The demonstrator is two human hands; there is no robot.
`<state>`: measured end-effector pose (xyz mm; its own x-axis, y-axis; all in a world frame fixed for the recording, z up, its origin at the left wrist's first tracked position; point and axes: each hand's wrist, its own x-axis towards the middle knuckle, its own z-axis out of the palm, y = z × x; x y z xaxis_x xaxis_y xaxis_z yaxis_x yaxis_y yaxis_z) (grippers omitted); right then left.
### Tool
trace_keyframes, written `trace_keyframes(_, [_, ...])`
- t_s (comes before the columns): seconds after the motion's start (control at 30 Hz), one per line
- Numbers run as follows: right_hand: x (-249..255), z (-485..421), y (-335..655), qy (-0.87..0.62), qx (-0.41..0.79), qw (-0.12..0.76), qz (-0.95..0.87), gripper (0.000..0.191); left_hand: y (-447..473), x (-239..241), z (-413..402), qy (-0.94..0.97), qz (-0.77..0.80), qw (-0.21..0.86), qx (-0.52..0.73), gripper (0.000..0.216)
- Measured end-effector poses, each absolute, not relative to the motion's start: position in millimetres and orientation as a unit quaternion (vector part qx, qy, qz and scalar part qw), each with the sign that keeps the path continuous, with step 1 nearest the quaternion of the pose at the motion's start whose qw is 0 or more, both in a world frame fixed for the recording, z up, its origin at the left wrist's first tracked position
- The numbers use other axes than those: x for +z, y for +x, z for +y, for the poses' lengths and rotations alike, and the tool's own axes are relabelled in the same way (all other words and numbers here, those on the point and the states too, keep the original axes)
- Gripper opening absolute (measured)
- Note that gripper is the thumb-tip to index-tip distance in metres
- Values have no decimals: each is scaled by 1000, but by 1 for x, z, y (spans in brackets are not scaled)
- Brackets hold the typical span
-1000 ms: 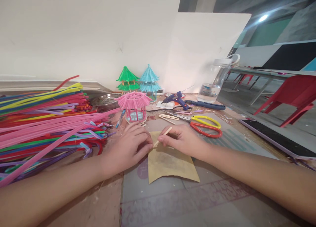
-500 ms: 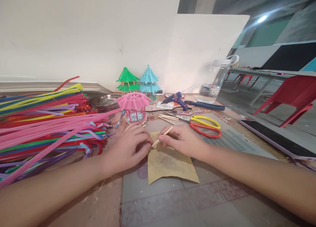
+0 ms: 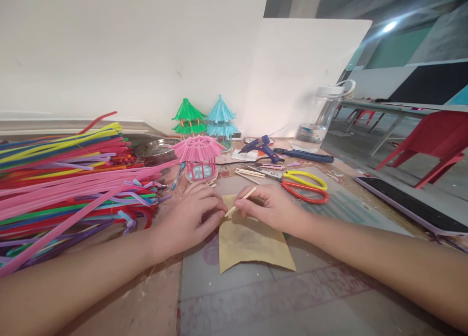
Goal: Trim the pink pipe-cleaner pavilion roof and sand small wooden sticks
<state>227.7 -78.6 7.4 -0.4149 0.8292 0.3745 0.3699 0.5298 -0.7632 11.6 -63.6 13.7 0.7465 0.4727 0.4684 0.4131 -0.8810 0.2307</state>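
- Two hands meet over a brown sheet (image 3: 252, 246) that lies flat near the middle of the worktop (image 3: 314, 297), a little toward its near edge.
- Right hand (image 3: 270, 207): its grip is closed, thumb and forefinger pinching a thin wooden stick (image 3: 242, 201) at about mid-length. The stick slants, with its upper end toward the far edge and its lower end down at the sheet's far-left corner.
- Left hand (image 3: 190, 219): the fingers are curled with their tips at the stick's lower end. Whether they pinch that end or only press the sheet beside it cannot be told.
- Doing this well, as I judge it, means keeping the pinch low on the stick so that so thin a piece does not bow or snap.
- The left fingertips should bear down on the sheet's corner, since the near edge already curls up and looks free to slide.
- Light pressure and a steady slant look safer than force.
- Elbow room is tight to the left, where a heap of coloured pipe cleaners (image 3: 69, 189) runs along the left edge, just beside the left wrist.
- A pink pavilion model (image 3: 199, 156) stands near, just beyond the left knuckles, so wide movements risk knocking it.
- Spare sticks (image 3: 250, 172) and red-and-yellow scissors (image 3: 306, 185) lie beyond the right hand, toward the far edge.
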Motion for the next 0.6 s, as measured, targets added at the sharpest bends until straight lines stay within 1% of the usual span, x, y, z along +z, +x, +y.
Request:
trace_keyframes(0.07, [8, -78, 229, -385, 300, 384, -784, 31, 11, 14, -64, 930, 242, 50, 271, 17])
trace_keyframes(0.2, [9, -75, 231, -406, 273, 383, -783, 39, 10, 12, -63, 923, 251, 35, 290, 13])
trace_keyframes(0.3, [8, -73, 233, -409, 268, 382, -784, 41, 9, 10, -61, 922, 245, 19, 301, 11])
trace_keyframes(0.6, [9, -75, 231, -408, 288, 389, -774, 34, 8, 11, -59, 927, 238, 27, 290, 9])
